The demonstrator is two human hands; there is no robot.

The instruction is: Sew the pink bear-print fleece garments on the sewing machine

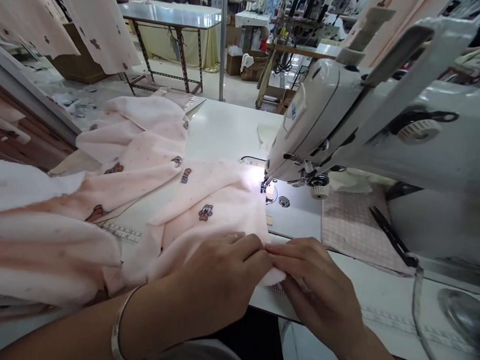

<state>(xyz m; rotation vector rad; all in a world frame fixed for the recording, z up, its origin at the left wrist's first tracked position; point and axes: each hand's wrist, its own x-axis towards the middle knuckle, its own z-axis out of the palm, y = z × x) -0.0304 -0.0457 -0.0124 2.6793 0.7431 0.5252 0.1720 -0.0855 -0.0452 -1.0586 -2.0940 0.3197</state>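
Observation:
Pink fleecy fabric (191,215) with small printed bears lies across the sewing table, its right edge under the presser foot (263,187) of a white sewing machine (311,109). My left hand (224,276) is closed on the fabric's near right edge, thumb and fingers pinching it. Just to its right, my right hand (318,288) pinches the same edge, with the fingertips of both hands nearly meeting. A lamp lights the cloth by the needle. The parts of the fabric inside my fingers are hidden.
Black thread snips (393,238) lie on a pink checked cloth (352,226) right of the needle. More of the pink fabric is heaped at the left. A ruler scale (122,231) is marked on the white tabletop (226,129). Behind stands a metal-topped table (170,14).

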